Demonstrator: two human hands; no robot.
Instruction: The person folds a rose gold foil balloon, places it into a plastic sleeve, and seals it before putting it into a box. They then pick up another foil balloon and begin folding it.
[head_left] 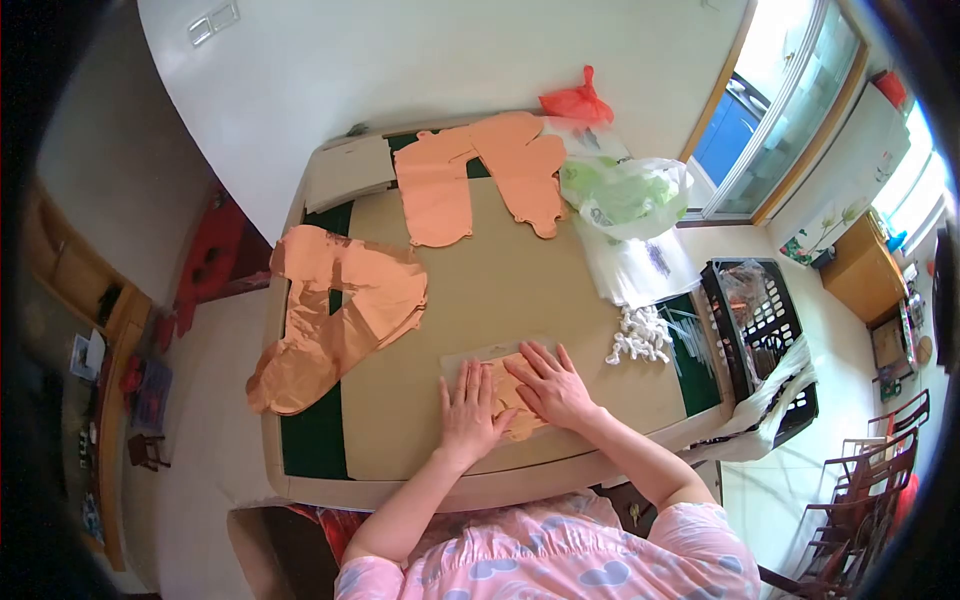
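A folded copper-orange foil piece [522,430] lies flat in front of me, on or inside a transparent plastic bag [458,362]. My left hand [468,412] rests palm down on its left side, fingers stretched out. Across its upper right part lies my right hand [556,388], also flat with fingers extended, hiding much of the foil. Larger flat foil pieces of the same colour, looking like uninflated foil balloons, are spread around: a crumpled one [345,300] at the left, another [436,200] at the back and one more [525,165] beside it.
Brown cardboard [520,280] covers the table's middle. On the right are white tied bundles [640,336], thin translucent sticks [690,340], stacked plastic bags [640,270] and a green-white bag [630,195]. A red bag [577,102] sits behind. Beside the table stands a black crate [745,290].
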